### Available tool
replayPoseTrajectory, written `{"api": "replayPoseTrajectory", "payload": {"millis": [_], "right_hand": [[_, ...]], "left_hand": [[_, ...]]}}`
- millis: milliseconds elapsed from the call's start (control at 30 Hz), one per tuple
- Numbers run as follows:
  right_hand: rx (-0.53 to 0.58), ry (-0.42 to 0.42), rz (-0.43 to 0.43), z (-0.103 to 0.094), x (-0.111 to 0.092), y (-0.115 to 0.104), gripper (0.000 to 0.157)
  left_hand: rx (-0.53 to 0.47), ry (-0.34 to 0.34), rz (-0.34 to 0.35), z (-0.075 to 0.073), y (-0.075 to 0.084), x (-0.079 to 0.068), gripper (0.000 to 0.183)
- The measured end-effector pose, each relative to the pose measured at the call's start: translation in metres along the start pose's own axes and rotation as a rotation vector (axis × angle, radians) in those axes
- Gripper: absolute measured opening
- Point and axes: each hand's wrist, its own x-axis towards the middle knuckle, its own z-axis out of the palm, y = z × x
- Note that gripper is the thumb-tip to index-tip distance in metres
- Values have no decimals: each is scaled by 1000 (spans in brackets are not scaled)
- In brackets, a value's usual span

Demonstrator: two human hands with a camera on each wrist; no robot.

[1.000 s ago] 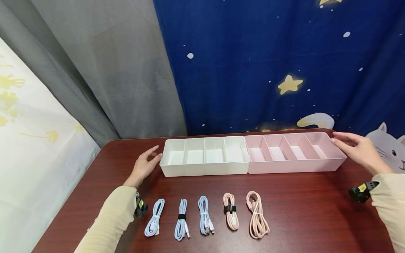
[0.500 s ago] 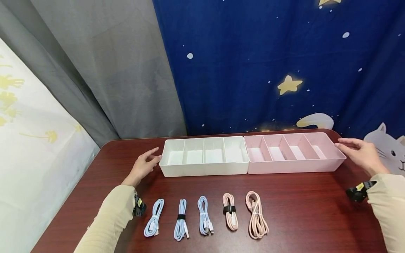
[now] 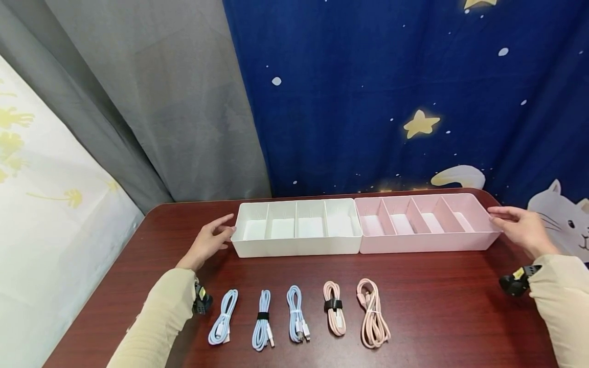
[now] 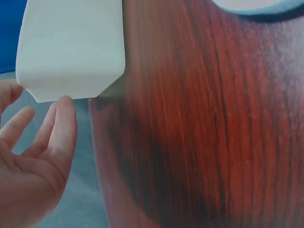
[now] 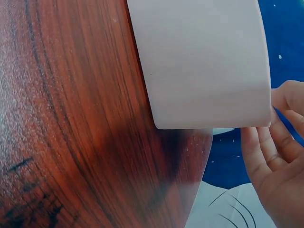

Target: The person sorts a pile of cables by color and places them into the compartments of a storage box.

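A white divided organizer box (image 3: 296, 246) and a pink divided organizer box (image 3: 428, 242) stand end to end near the table's back edge. My left hand (image 3: 208, 244) touches the white box's left end with relaxed, spread fingers (image 4: 66, 126). At the pink box's right end, the fingertips of my right hand (image 3: 526, 231) rest against the wall; in the right wrist view its fingers (image 5: 254, 152) are extended at the box's end. In front lie three coiled light blue cables (image 3: 262, 327) and two coiled pink cables (image 3: 375, 322), apart from both hands.
The dark red wooden table (image 3: 437, 296) carries everything. Behind it hang a grey curtain (image 3: 184, 128) and a blue star-patterned curtain (image 3: 345, 102). A white patterned cloth (image 3: 55, 230) borders the left side.
My right hand has shifted from the pink box's back right corner slightly down along its end. The pink box's right end sits a touch further left. The left hand has hardly moved.
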Motion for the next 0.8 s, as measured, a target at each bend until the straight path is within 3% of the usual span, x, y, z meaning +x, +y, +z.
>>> {"api": "replayPoseTrajectory", "payload": {"millis": [367,667,800], "right_hand": [[-117,20,57,8,11,38,30],[-85,5,89,6,13,35,33],[-33,-37,141,4,9,19,27]], "left_hand": [[-79,-78,29,-1,0,3,47],[-92,-69,22,0,1,6,44],[-106,-63,6,-1,1,7,44]]}}
